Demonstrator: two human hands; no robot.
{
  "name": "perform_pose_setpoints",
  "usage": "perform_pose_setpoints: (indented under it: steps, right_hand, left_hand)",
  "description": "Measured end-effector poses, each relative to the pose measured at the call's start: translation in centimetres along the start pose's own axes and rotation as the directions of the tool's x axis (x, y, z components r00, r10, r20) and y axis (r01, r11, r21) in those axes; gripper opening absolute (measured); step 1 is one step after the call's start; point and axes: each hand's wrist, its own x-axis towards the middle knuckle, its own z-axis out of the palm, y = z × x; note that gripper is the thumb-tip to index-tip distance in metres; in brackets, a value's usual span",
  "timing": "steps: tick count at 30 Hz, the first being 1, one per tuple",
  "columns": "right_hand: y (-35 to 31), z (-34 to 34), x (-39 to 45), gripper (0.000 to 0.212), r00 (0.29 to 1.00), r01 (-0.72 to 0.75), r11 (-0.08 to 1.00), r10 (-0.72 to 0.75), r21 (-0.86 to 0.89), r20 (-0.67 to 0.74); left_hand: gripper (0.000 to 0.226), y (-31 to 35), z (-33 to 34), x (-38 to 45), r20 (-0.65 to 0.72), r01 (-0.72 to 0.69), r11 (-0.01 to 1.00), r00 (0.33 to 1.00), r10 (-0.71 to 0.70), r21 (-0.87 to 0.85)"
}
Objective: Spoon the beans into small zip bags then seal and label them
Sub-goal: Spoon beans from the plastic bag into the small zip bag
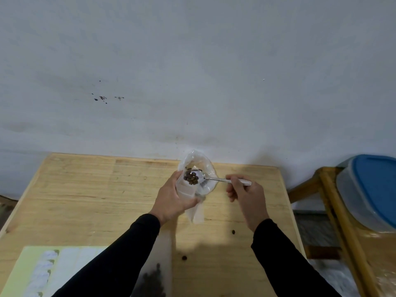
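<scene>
1. The left hand grips a small clear zip bag by its side wall, fingers wrapped round it and the thumb along the near face, holding its mouth open above the tabletop near the far edge
2. The right hand pinches the handle of a metal spoon, fingers curled round the shaft; the bowl, loaded with dark beans, sits at the bag's open mouth
3. A few beans look to be already inside the bag, near its far side, so I judge filling is only begun
4. The bag is thin, limp film; it will likely collapse or fold shut unless the mouth is held spread, so the best hold is just under the zip rim, with a light squeeze to bow it open
5. The film looks slick, and a filled bag will sag, so supporting it from below should help
6. The beans are small, hard and light; they will probably roll and bounce if they miss, as two strays lying nearer the near edge suggest
7. The spoon is stiff and smooth; held far back on the handle it tips easily, so a slow tilt seems wise
8. Another clear bag holding beans lies at the near edge, between the sleeves, and a pale green sheet, perhaps labels, sits at the near left corner
</scene>
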Motion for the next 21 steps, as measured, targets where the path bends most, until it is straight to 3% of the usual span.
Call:
perform_pose_setpoints:
  steps: [3,7,11,14,19,21]
  right_hand:
    - [-0.5,0.4,-0.1,0.017,0.995,0.099,0.992,-0.097,-0.082,0.028]
    - [-0.1,0.4,0.3,0.018,0.986,0.115,0.993,-0.115,-0.008,-0.123]
    - [2.6,1.3,0.6,0.017,0.968,0.062,0.984,-0.1,-0.168,-0.232]
    - [4.6,2.2,0.6,0.016,0.966,0.039,0.961,-0.106,-0.272,-0.235]
    - [5.1,3.9,0.5,0.019,0.957,0.085,0.931,-0.176,-0.356,-0.232]
    - [5.3,4.2,0.5,0.02,0.961,0.055,0.939,-0.142,-0.338,-0.238]
  left_hand:
    - [0.1,0.3,-0.2,-0.1,0.006,-0.004,1.0,1.0,0.004,-0.004]
    - [0.101,0.2,-0.6,-0.3,0.01,-0.012,1.0,1.0,0.012,-0.02]
    - [0.087,0.0,-1.0,-0.5,-0.017,-0.05,0.999,0.999,0.05,0.0]
    - [0.09,-0.3,-1.2,-0.4,-0.015,-0.066,0.998,0.998,0.067,0.014]
    - [0.096,-1.0,-1.0,-0.4,-0.039,-0.087,0.995,0.995,0.089,0.045]
    - [0.095,-1.1,-0.9,-0.3,-0.048,-0.093,0.994,0.994,0.096,0.055]
